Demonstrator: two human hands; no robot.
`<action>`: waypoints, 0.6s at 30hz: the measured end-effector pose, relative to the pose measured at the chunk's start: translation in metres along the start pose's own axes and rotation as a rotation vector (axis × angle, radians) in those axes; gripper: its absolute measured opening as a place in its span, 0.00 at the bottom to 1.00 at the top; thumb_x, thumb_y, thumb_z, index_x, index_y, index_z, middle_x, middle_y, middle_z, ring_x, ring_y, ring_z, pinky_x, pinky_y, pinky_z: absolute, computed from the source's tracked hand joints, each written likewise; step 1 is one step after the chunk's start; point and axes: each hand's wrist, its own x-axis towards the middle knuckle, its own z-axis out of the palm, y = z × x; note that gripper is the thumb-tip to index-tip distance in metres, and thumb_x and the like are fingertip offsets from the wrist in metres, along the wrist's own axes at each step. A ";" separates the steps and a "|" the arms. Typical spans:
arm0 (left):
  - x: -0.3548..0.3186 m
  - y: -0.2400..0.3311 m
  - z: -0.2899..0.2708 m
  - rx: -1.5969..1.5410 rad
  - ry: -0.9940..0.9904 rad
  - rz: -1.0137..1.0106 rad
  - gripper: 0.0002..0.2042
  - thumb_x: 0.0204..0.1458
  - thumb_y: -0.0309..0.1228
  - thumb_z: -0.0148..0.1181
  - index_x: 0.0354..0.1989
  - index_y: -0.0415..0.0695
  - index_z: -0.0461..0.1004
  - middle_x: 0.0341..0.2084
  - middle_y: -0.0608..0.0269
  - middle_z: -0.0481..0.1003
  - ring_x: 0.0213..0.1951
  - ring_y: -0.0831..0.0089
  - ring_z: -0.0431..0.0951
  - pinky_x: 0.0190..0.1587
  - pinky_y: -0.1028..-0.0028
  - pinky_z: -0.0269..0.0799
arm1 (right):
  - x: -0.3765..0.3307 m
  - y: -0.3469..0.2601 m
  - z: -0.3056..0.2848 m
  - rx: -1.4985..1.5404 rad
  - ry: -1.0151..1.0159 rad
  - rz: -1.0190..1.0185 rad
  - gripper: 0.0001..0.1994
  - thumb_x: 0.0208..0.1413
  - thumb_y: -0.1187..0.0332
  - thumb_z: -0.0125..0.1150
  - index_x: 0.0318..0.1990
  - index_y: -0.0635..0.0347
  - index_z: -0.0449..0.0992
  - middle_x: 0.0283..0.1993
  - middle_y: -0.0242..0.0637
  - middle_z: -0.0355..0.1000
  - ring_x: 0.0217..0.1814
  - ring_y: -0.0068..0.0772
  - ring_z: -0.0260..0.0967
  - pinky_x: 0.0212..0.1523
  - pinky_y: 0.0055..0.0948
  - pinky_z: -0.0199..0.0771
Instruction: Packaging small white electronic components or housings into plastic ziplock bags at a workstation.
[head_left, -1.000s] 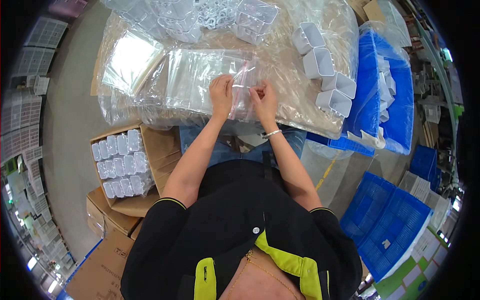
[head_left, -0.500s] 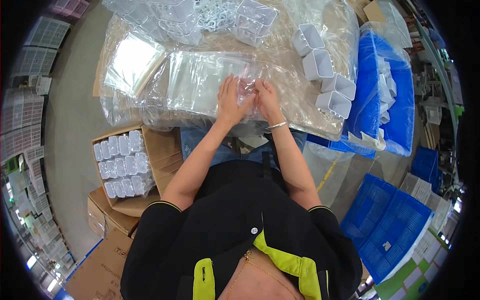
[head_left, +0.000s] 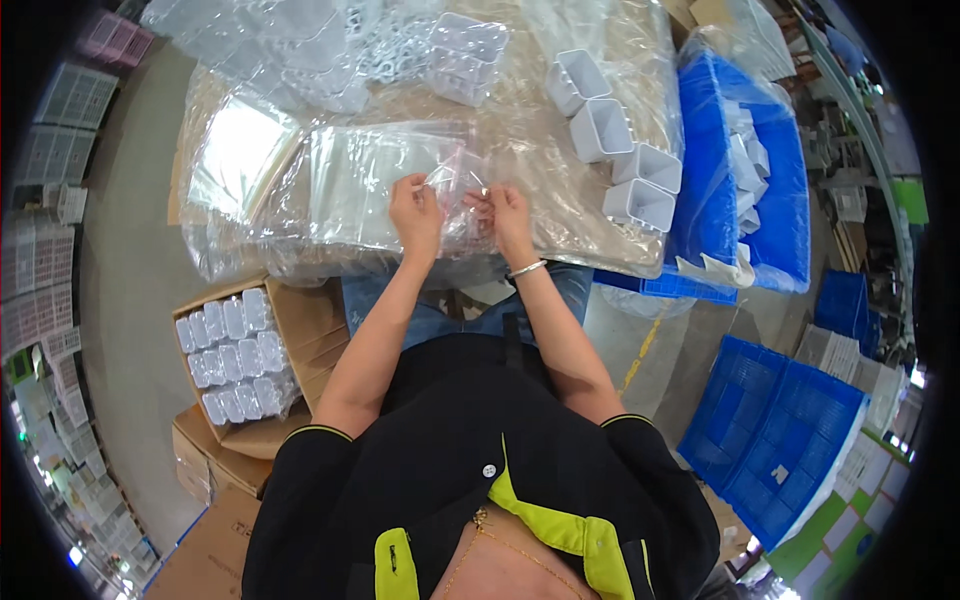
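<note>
Both hands are over a stack of clear plastic bags (head_left: 350, 180) on the film-covered table. My left hand (head_left: 415, 215) pinches a clear plastic bag (head_left: 458, 225) near its upper part, fingers closed. My right hand (head_left: 510, 218), with a bangle at the wrist, grips the same bag's right edge between thumb and fingers. Glare and the see-through film hide exactly where the bag ends. Right of my right hand stand several white plastic bins (head_left: 601, 130), open at the top, in a slanting row.
Flat clear sheets (head_left: 240, 160) lie at the table's left. Nested clear containers (head_left: 465, 60) and white ring-shaped pieces (head_left: 390, 45) are at the back. A blue crate (head_left: 715, 180) stands right of the table. Below left, a cardboard box (head_left: 300, 325) holds wrapped white bins (head_left: 235, 318).
My left hand has gone from lying flat on the bags to a pinch, lifting part of one. A gap has opened between the hands. The whole view has shifted slightly.
</note>
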 end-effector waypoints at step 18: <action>-0.015 0.007 0.006 0.146 -0.255 0.194 0.08 0.55 0.20 0.47 0.41 0.38 0.71 0.41 0.44 0.71 0.37 0.46 0.72 0.42 0.57 0.68 | 0.060 -0.177 0.000 -1.645 0.603 -1.072 0.12 0.52 0.67 0.60 0.43 0.63 0.74 0.42 0.44 0.74 0.38 0.46 0.70 0.46 0.40 0.66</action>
